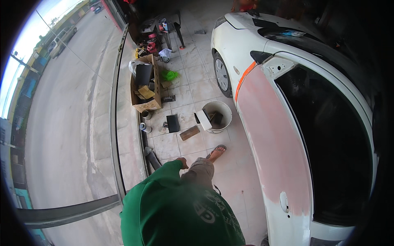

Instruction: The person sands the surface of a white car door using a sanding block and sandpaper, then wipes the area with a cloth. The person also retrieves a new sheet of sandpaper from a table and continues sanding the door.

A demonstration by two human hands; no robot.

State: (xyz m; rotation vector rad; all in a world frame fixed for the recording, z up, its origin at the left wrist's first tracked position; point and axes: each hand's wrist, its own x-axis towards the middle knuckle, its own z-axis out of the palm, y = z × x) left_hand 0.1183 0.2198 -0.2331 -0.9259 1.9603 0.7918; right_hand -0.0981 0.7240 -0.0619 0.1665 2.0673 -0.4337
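Left hand point(183, 163): by knee point(198, 173), grip unclear. Right hand: unseen. Block point(189, 133), in from floor's point(166, 146) left edge: likely best sidestepped.

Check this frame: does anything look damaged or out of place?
Yes: on the white car, the door wears a large, dull pink patch unlike its white finish, and an orange strip lines the patch's front edge.
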